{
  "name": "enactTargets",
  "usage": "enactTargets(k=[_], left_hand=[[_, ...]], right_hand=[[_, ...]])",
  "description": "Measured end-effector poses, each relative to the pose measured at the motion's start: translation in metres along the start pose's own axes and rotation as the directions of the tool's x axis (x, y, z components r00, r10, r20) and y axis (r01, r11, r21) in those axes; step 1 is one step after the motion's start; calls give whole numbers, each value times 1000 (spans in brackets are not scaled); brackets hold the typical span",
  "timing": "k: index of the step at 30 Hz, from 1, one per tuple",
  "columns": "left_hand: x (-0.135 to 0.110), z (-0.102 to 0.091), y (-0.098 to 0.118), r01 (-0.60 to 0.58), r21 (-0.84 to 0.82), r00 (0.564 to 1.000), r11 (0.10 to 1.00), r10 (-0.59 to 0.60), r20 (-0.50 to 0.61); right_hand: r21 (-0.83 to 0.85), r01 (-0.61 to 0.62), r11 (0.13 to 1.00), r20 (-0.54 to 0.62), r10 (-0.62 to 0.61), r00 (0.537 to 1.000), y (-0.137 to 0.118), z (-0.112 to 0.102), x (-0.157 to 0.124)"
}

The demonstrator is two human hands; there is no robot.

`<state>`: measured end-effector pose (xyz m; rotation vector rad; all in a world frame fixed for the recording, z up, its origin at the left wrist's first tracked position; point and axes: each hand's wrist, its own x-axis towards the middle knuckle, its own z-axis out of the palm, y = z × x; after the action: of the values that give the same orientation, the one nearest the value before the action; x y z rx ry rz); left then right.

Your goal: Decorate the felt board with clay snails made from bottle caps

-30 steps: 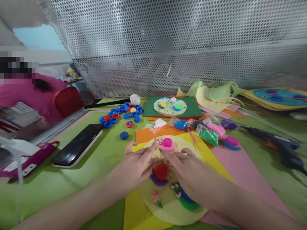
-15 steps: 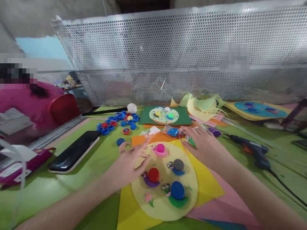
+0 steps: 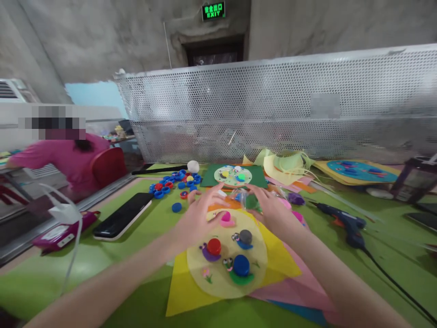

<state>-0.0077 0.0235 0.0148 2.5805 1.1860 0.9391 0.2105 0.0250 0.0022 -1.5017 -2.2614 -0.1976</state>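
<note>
Your left hand [image 3: 202, 212] hangs open, fingers spread, over the far-left edge of the cream disc [image 3: 227, 245]; your right hand [image 3: 272, 209] is at the green clay packet [image 3: 251, 202], its grip unclear. The disc lies near, between your forearms, presumably for both hands' reach.

You can read 1 sign [image 3: 213, 11], high up over the dark doorway [image 3: 216, 53], against the gray wall [image 3: 109, 36]. It has 2 lines of bright green letters on black: 安全出口 on top, and EXIT under it. You cannot make out the blurry square [image 3: 325, 105] on the metal screen [image 3: 239, 105].
</note>
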Motion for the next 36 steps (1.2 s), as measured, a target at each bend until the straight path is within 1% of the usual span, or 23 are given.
enactTargets(k=[3,5,9,11,14,16,18,20,23,25,26,27,30,32,34,36], left_hand=[[7,7,14,-32,-44,999,999,32,-8],[10,12,16,-19,-56,999,998,17,-41],[10,21,7,63,-70,988,996,-72,-135],[8,24,0,101,-87,982,991,-114,-152],[4,25,-6,152,-157,976,976,-173,-131],[3,23,-6,197,-252,969,948,-227,-99],[2,22,-5,261,-367,953,893,-298,-48],[3,19,-3,327,-457,929,827,-370,-5],[4,16,1,376,-546,899,748,-438,19],[3,15,3,382,-589,890,712,-456,27],[3,15,3,379,-596,889,708,-458,21],[3,15,4,372,-588,889,718,-457,4],[0,16,5,334,-518,896,788,-436,-86],[-1,16,6,312,-490,897,814,-423,-131],[0,17,6,298,-510,897,807,-420,-140],[1,16,5,300,-581,894,756,-436,-105]], right_hand=[[75,108,991,-18,-107,994,-14,-5,-2],[96,147,984,-33,-145,989,-16,-6,-4],[110,195,975,-56,-189,980,-13,-3,-4],[113,222,968,-64,-216,974,-13,0,-3],[121,248,961,-77,-240,968,-18,4,-4],[129,249,960,-89,-239,967,-22,6,-6],[135,245,960,-105,-232,967,-26,7,-7],[135,247,960,-119,-231,966,-28,9,-8],[127,263,956,-141,-245,959,-31,11,-9],[119,280,953,-156,-260,953,-32,12,-10],[115,287,951,-163,-267,950,-33,12,-11],[112,294,949,-170,-273,947,-34,12,-11],[100,310,946,-193,-287,938,-35,11,-13],[92,316,944,-206,-293,934,-35,10,-13],[84,314,946,-212,-291,933,-35,10,-13],[76,296,952,-209,-275,938,-34,11,-13]])
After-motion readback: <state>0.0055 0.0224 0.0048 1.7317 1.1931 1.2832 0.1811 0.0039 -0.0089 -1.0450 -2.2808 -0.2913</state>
